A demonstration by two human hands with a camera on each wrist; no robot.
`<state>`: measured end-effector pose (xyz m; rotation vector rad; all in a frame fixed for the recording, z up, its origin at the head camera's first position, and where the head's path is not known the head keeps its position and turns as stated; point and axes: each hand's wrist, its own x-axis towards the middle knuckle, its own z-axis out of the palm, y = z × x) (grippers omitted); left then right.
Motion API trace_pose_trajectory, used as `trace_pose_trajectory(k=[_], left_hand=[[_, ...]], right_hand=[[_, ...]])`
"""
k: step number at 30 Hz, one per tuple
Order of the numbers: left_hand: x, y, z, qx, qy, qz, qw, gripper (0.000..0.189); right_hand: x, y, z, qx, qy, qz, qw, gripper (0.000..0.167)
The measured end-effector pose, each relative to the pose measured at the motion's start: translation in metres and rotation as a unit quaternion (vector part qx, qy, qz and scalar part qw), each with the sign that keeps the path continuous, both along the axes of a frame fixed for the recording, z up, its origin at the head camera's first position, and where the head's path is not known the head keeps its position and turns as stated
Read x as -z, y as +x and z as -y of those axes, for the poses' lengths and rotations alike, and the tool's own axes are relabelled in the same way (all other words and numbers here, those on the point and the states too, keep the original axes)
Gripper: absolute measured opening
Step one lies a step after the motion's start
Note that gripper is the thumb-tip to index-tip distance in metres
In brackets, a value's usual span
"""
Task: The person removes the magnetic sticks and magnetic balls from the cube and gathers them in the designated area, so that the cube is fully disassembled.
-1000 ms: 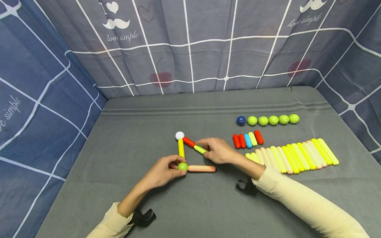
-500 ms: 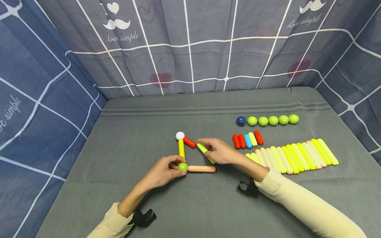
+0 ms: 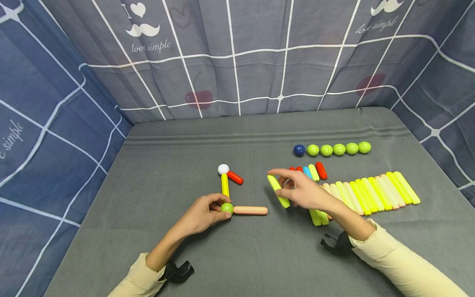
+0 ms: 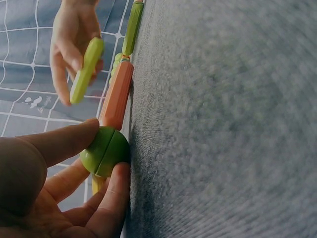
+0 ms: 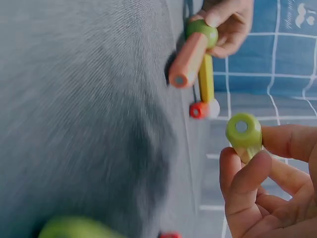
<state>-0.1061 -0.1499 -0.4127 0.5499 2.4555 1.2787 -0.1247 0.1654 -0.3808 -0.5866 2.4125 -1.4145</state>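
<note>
My left hand [image 3: 203, 212] pinches a green ball [image 3: 227, 208] between thumb and fingers. From that ball an orange magnetic rod [image 3: 250, 210] extends right and a yellow rod [image 3: 224, 185] leads away to a white ball [image 3: 223, 169]. A short red rod [image 3: 235, 177] slants off the white ball, its other end free. Held in the air by my right hand [image 3: 303, 190] is a lime-green magnetic rod [image 3: 278, 192], pinched between thumb and fingertips. The right wrist view shows a round metal-coloured spot on the end of this lime-green rod [image 5: 243, 130].
At the right lies a long row of yellow, lime and pale orange rods [image 3: 371, 194], partly behind my right hand. Short rods [image 3: 321, 170] in red, blue and lime sit behind it. Farther back, a blue ball [image 3: 299, 150] and several green balls [image 3: 339, 149] form a line.
The lime-green rod was at the red rod's free end. My right hand has drawn it away to the right and lifted it. My left hand stays on the green ball.
</note>
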Motion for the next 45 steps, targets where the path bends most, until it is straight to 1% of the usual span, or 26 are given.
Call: trace_pose_trajectory(k=[5, 8, 10, 11, 14, 16, 17, 18, 20, 23, 25, 26, 28, 30, 32, 34, 35, 37, 42, 45], left_hand=[[0.000, 0.000, 0.001, 0.002, 0.003, 0.001, 1.0000, 0.027], [0.000, 0.000, 0.000, 0.003, 0.003, 0.000, 1.0000, 0.027], [0.000, 0.000, 0.001, 0.002, 0.003, -0.001, 1.0000, 0.028], [-0.001, 0.000, 0.001, 0.002, 0.002, -0.002, 1.0000, 0.028], [-0.001, 0.000, 0.001, 0.001, 0.001, -0.005, 1.0000, 0.027], [-0.001, 0.000, 0.001, 0.001, 0.000, -0.006, 1.0000, 0.027], [-0.001, 0.000, 0.001, 0.001, 0.000, -0.007, 1.0000, 0.027], [-0.001, 0.000, 0.001, 0.000, 0.000, -0.006, 1.0000, 0.027], [-0.001, 0.000, 0.001, -0.002, 0.000, -0.004, 1.0000, 0.027], [-0.001, 0.000, 0.000, -0.004, -0.001, -0.001, 1.0000, 0.027], [-0.001, 0.001, 0.000, -0.005, 0.000, -0.001, 1.0000, 0.027], [-0.001, 0.001, 0.000, -0.004, 0.000, -0.001, 1.0000, 0.027], [-0.001, 0.001, 0.000, -0.004, 0.000, -0.002, 1.0000, 0.027], [-0.001, 0.001, 0.000, -0.005, 0.000, -0.003, 1.0000, 0.028], [0.000, 0.001, 0.001, -0.004, 0.000, -0.002, 1.0000, 0.028], [0.000, 0.001, 0.001, -0.002, 0.001, -0.003, 1.0000, 0.028], [0.000, 0.001, 0.001, 0.000, 0.001, -0.004, 1.0000, 0.027], [0.000, 0.001, 0.001, 0.004, 0.002, -0.005, 1.0000, 0.027], [0.000, 0.000, 0.002, 0.005, 0.004, -0.007, 1.0000, 0.028], [0.000, 0.000, 0.002, 0.005, 0.006, -0.006, 0.9999, 0.028]], right_hand=[[-0.006, 0.012, -0.037, 0.037, 0.006, -0.002, 0.9993, 0.048], [-0.009, 0.019, -0.065, 0.058, 0.023, -0.027, 0.9977, 0.048], [-0.011, 0.024, -0.085, 0.080, 0.042, -0.044, 0.9950, 0.048], [-0.011, 0.027, -0.095, 0.089, 0.046, -0.045, 0.9940, 0.049], [-0.008, 0.035, -0.126, 0.128, 0.074, -0.062, 0.9871, 0.050], [-0.006, 0.040, -0.146, 0.164, 0.102, -0.080, 0.9780, 0.052], [-0.005, 0.042, -0.155, 0.180, 0.111, -0.081, 0.9741, 0.053], [-0.003, 0.044, -0.164, 0.198, 0.124, -0.089, 0.9682, 0.053], [-0.002, 0.047, -0.181, 0.235, 0.139, -0.091, 0.9577, 0.054], [0.002, 0.048, -0.205, 0.286, 0.179, -0.095, 0.9365, 0.053], [0.006, 0.048, -0.222, 0.316, 0.209, -0.101, 0.9198, 0.051], [0.010, 0.048, -0.231, 0.332, 0.231, -0.106, 0.9085, 0.051], [0.016, 0.046, -0.247, 0.355, 0.257, -0.102, 0.8931, 0.052], [0.022, 0.044, -0.260, 0.366, 0.265, -0.097, 0.8869, 0.051], [0.028, 0.042, -0.271, 0.370, 0.274, -0.089, 0.8834, 0.051], [0.031, 0.041, -0.279, 0.363, 0.275, -0.075, 0.8870, 0.048], [0.032, 0.040, -0.282, 0.357, 0.273, -0.068, 0.8908, 0.046], [0.034, 0.040, -0.285, 0.347, 0.277, -0.058, 0.8940, 0.044], [0.034, 0.041, -0.284, 0.317, 0.277, -0.065, 0.9049, 0.041], [0.035, 0.041, -0.283, 0.306, 0.275, -0.069, 0.9088, 0.039]])
